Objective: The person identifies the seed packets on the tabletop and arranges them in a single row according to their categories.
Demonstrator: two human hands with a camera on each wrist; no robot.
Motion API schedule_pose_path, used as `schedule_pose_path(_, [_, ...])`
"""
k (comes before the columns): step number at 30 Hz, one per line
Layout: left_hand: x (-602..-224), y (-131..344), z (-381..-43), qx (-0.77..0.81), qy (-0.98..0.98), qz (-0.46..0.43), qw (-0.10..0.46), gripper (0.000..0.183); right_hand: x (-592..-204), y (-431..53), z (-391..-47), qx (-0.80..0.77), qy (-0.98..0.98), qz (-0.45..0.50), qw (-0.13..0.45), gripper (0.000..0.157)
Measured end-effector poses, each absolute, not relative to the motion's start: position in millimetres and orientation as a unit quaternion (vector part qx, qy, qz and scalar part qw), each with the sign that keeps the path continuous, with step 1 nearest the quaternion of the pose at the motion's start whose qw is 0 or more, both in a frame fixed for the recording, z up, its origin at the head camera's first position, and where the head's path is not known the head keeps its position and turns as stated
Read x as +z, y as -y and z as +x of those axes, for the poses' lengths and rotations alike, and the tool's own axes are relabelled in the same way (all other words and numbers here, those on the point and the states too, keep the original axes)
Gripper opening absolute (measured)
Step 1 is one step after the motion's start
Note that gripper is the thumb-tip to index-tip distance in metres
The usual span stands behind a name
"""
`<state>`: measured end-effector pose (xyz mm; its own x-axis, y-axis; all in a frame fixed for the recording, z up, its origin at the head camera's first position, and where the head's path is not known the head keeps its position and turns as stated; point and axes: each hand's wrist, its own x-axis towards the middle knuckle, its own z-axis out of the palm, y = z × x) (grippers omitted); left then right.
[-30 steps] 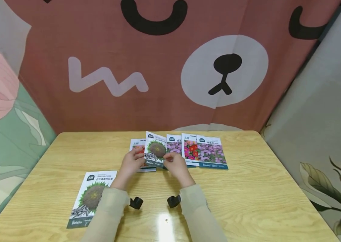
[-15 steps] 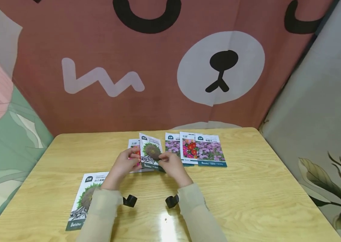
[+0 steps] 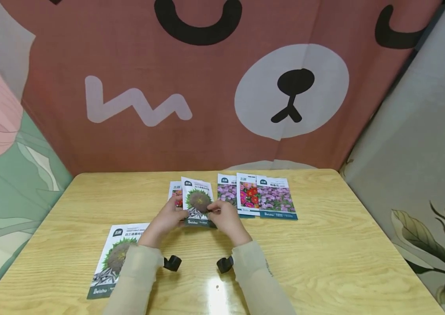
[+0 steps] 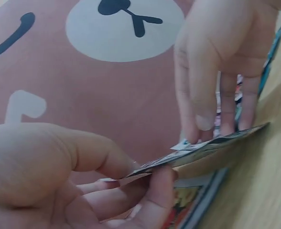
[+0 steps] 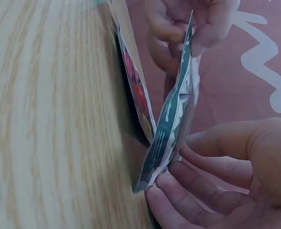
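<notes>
A sunflower seed packet (image 3: 199, 201), white with a dark green bottom band, is held tilted between both hands. My left hand (image 3: 167, 218) pinches its left edge, thumb on one face and fingers on the other, as the left wrist view shows. At its right edge is my right hand (image 3: 227, 221), thumb and forefinger drawn together; its fingertips meet the packet in the right wrist view. A red-flower seed packet (image 3: 176, 192) lies partly hidden behind it. Near my left forearm a second sunflower seed packet (image 3: 118, 256) lies on the table, partly covered by the sleeve.
To the right, a purple-flower packet (image 3: 227, 192), a red-and-pink flower packet (image 3: 249, 199) and another purple-flower packet (image 3: 277, 197) overlap in a row near the back of the wooden table (image 3: 325, 258). A printed cloth (image 3: 147, 144) hangs behind the table.
Both hands have shifted the held sunflower packet left, away from the purple-flower packet and further over the red-flower one. My left thumb has moved onto its front, lower down.
</notes>
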<state>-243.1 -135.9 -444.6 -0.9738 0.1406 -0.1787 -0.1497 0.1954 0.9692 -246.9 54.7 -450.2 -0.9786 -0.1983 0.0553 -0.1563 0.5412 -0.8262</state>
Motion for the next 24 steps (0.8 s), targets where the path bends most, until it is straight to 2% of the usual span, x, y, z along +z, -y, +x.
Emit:
schedule_pose_path(10, [-422.6, 156.6, -231.1, 0.629, -0.751, 0.072, 0.188, 0.055, -449.9, -64.2, -253.6, -0.553, -0.832, -0.045, 0.011, 0.041])
schedule_pose_path(17, [-413.2, 164.2, -226.9, 0.608, -0.751, 0.124, 0.227, 0.051, -444.4, -73.5, -255.1, -0.634, -0.771, -0.027, 0.058, 0.047])
schedule_pose_path(21, [-406.3, 171.8, -223.4, 0.577, -0.777, 0.126, 0.217, 0.044, -436.2, -77.3, -252.0, -0.646, -0.756, -0.042, 0.096, 0.060])
schedule_pose_path(24, [-401.4, 179.1, -220.6, 0.560, -0.794, 0.116, 0.206, 0.032, -434.2, -78.3, -249.8, -0.639, -0.757, -0.059, 0.122, 0.070])
